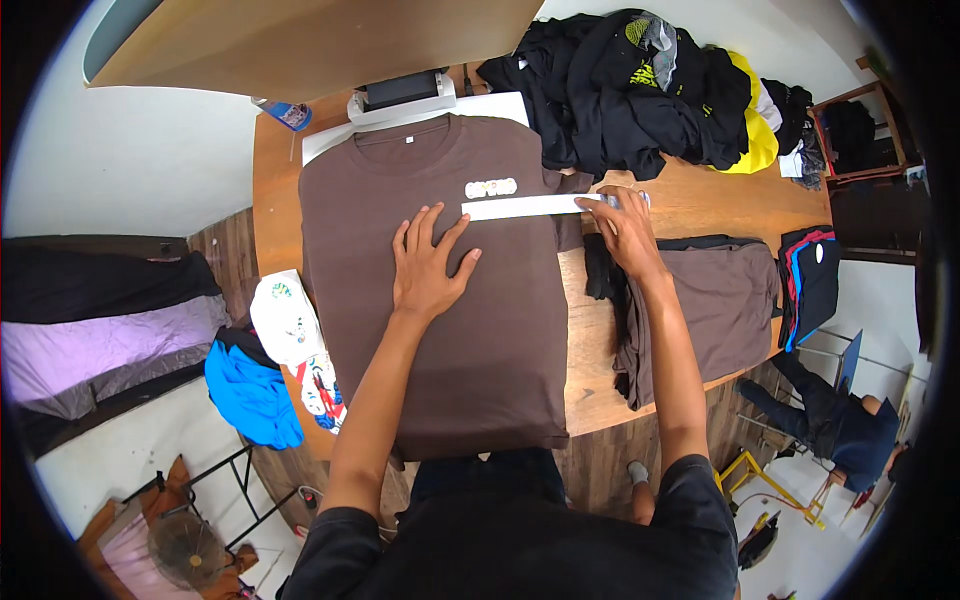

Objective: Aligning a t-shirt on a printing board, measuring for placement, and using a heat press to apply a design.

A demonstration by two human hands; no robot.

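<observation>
A blue bottle (pixel 288 115) was near the tabletop's (pixel 590 335) far left corner; its contents could not be made out. At far right, a wooden rack (pixel 868 173) held something dark.

The shirt (pixel 480 340) was plain dark brown, with a small pale tag (pixel 409 140) inside its round collar and a small, pale, multicoloured print (pixel 490 188) on the chest. It lay spread on the tabletop in front of the person, its far end over a white board (pixel 515 107). Its collar pointed away from the person and its hem toward them, so its long axis ran near to far.

The strip (pixel 530 207), white, narrow and straight, lay crosswise just below the print, its right end slightly farther away and reaching past the shirt's body. The right hand (pixel 630 238) pinched it near that end between thumb and fingers. The left hand (pixel 428 270) rested flat on the shirt, fingers spread wide, the index fingertip at the strip's left end.
</observation>
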